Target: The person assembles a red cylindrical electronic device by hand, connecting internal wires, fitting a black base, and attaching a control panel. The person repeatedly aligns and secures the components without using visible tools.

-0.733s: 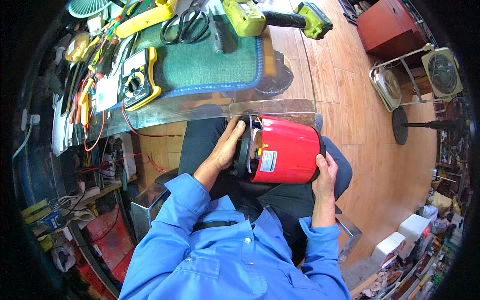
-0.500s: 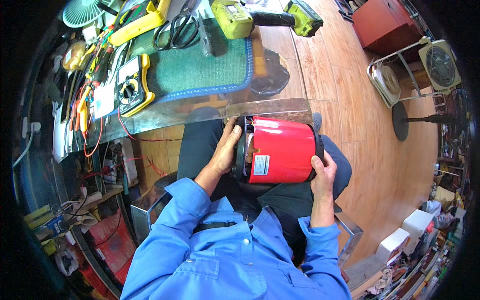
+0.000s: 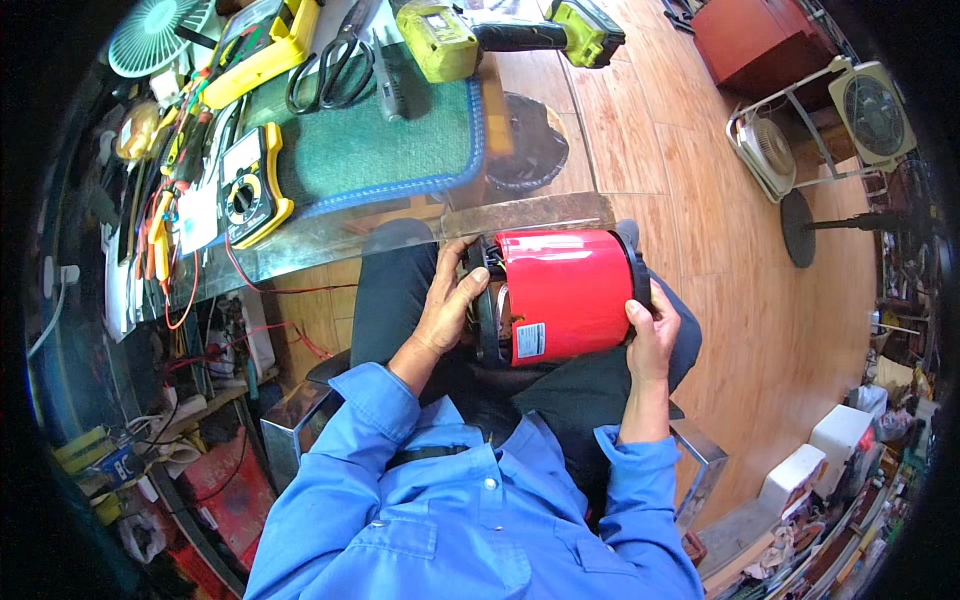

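A glass-topped tabletop (image 3: 520,215) lay just beyond the fingers, and a green mat with a blue edge (image 3: 390,140) was spread on it. A red cylindrical appliance shell with a black open end (image 3: 565,295) was held sideways over the lap. The left hand (image 3: 455,300) was pressed flat against its open end, fingers spread and partly inside; the right hand (image 3: 650,335) was wrapped around the far rim, fingers curled on it. A slip off the knees seemed possible, since the smooth shell was only clamped endwise.
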### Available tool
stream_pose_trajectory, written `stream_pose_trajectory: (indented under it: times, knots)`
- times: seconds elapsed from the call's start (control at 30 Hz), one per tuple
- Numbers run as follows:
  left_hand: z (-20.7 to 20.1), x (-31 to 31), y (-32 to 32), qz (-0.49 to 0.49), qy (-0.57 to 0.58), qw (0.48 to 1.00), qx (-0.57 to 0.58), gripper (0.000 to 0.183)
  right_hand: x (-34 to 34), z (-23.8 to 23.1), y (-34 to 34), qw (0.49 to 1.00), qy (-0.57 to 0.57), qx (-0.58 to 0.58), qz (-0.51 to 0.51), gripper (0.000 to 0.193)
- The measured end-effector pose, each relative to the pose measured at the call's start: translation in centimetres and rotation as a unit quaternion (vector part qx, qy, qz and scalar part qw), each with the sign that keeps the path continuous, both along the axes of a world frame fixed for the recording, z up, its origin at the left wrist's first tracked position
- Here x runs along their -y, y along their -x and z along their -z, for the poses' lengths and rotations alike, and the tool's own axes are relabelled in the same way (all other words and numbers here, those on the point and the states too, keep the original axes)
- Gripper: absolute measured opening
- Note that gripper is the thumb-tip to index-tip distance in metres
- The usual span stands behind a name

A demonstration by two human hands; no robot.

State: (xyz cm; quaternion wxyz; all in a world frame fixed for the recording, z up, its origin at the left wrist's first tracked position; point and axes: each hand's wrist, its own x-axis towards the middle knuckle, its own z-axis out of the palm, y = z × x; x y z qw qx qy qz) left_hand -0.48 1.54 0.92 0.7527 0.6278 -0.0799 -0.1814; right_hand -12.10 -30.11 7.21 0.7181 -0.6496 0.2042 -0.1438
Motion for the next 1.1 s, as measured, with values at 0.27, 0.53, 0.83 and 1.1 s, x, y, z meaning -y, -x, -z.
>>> stream_pose_trajectory:
  times: [0.27,0.53,0.83,1.1]
  knots:
    - [-2.0,-0.9,-2.0,0.008,-0.067,0.997,-0.037,0.058,-0.3,0.5,-0.6,1.0,-0.008,-0.017,-0.016,0.039]
    - [-6.5,-0.5,-6.7,0.156,-0.15,0.976,0.025,0.045,-0.5,0.6,-0.8,1.0,0.0,-0.013,-0.007,0.034]
    - [-7.9,-0.8,-9.5,0.189,-0.183,0.947,0.182,0.028,-0.8,0.4,-0.8,0.999,-0.027,-0.015,0.017,0.036]
    - [-8.5,-1.1,-11.8,0.291,-0.379,0.867,0.141,0.045,-0.6,0.5,-0.6,0.999,0.02,-0.041,0.005,0.035]
